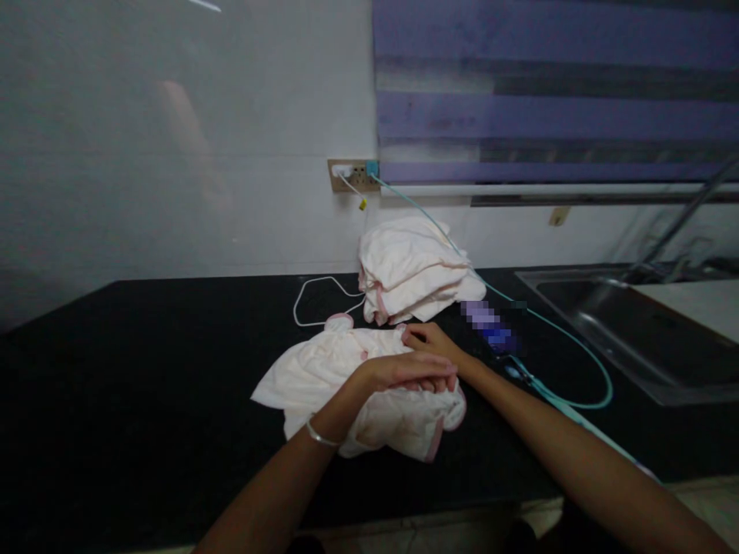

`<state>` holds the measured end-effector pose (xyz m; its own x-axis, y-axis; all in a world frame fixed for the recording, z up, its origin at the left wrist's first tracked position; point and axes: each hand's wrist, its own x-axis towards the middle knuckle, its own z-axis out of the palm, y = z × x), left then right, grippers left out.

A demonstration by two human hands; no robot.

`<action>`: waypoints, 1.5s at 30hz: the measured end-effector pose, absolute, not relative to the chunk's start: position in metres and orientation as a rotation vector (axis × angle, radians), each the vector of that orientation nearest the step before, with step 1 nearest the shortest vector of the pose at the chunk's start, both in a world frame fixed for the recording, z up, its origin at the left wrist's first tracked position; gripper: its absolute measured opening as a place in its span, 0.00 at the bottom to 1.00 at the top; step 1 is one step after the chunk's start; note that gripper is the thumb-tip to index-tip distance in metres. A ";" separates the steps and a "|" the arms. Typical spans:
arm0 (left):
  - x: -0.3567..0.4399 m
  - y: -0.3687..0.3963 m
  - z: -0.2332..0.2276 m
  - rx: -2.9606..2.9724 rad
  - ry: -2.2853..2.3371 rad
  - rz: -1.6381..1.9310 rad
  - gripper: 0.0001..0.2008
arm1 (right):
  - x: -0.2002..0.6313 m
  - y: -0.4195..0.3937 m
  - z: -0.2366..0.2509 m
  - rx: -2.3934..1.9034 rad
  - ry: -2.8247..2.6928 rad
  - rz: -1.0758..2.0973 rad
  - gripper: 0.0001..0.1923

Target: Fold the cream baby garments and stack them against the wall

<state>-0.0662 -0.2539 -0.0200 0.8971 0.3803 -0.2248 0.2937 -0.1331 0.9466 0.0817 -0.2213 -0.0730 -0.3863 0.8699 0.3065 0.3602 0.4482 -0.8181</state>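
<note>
A cream garment with pink trim (323, 369) lies crumpled on the black counter (144, 369) in front of me. My left hand (412, 371) lies flat on its right part, fingers together, a thin bracelet on the wrist. My right hand (430, 337) reaches in from the right and touches the garment's top edge, partly under the left hand's fingers. Whether it pinches the cloth I cannot tell. Behind, a stack of folded cream cloths (412, 269) leans against the white wall.
A white cable (315, 296) and a teal cable (554, 331) run from a wall socket (352, 175) over the counter. A blurred purple object (490, 327) lies right of my hands. A steel sink (629, 323) sits at the right, with blinds (548, 92) above.
</note>
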 end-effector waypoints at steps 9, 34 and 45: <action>-0.069 -0.247 -0.024 1.572 0.463 0.127 0.18 | 0.085 -0.225 -0.067 -1.025 -1.977 0.819 0.17; -0.103 -0.213 -0.033 2.612 1.093 0.403 0.15 | 0.079 -0.249 -0.051 -1.063 -1.954 0.237 0.12; -0.098 -0.208 -0.040 2.570 1.123 0.542 0.13 | 0.074 -0.252 -0.051 -1.048 -2.043 0.379 0.10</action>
